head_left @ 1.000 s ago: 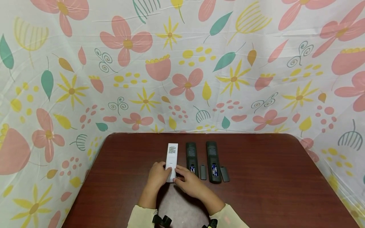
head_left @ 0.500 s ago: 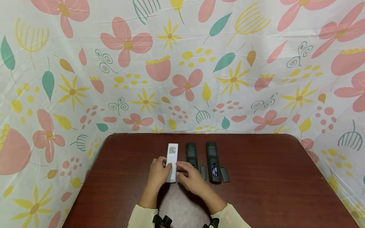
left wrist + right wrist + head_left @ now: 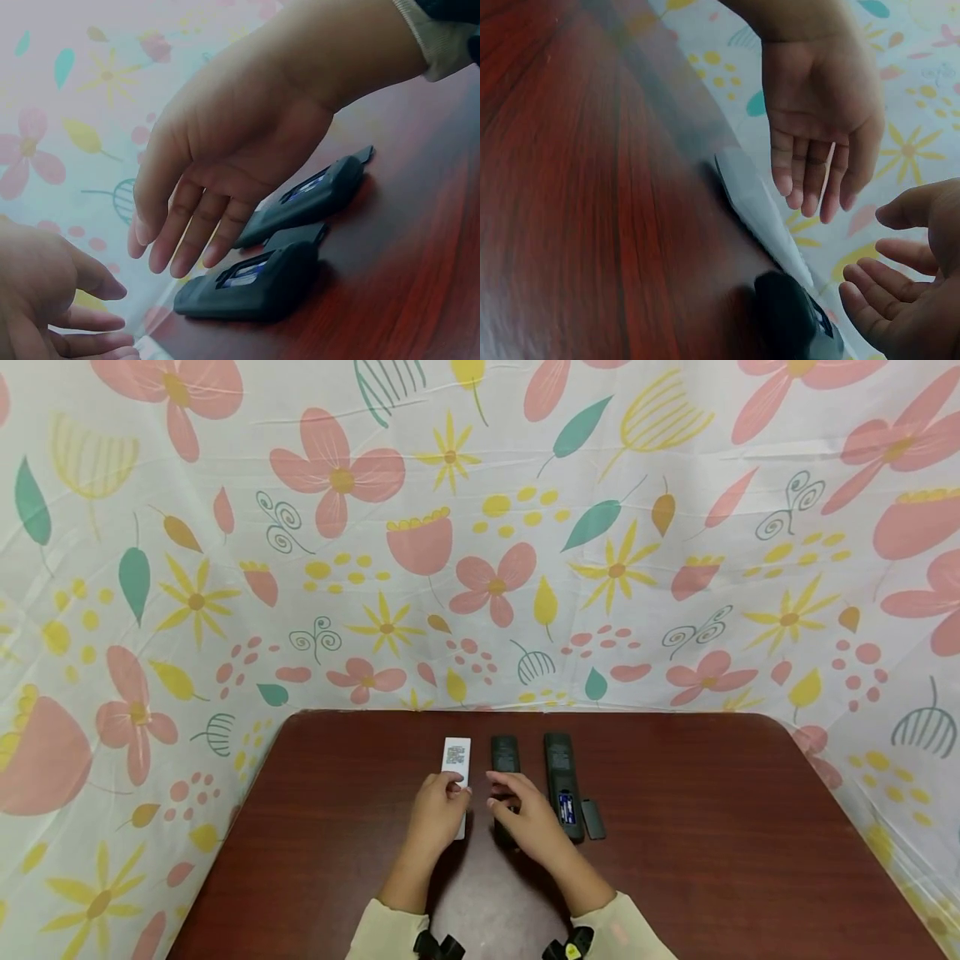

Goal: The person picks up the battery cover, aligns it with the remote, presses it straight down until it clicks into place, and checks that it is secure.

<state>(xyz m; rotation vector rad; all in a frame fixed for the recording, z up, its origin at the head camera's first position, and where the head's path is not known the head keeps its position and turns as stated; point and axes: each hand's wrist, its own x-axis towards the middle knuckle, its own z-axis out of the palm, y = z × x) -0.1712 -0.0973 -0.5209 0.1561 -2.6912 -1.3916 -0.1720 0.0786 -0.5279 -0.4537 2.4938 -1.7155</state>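
Observation:
Three remotes lie back side up in a row on the table. My left hand hovers over the white remote, its fingers loosely bent and holding nothing. My right hand is raised over the middle dark remote, hiding much of it in the head view. The left wrist view shows that remote's uncovered compartment with batteries inside. Both palms, the left hand and the right hand, face each other in the right wrist view with relaxed fingers, apart from the remotes.
Right of my right hand lies another dark remote, its battery compartment uncovered. A loose battery cover is beside it. The brown table meets a flower-printed cloth at its back edge.
Both hands have come off the white remote. The right hand shifted rightward over the middle dark remote, now hiding its cover. The left hand rose and moved slightly right.

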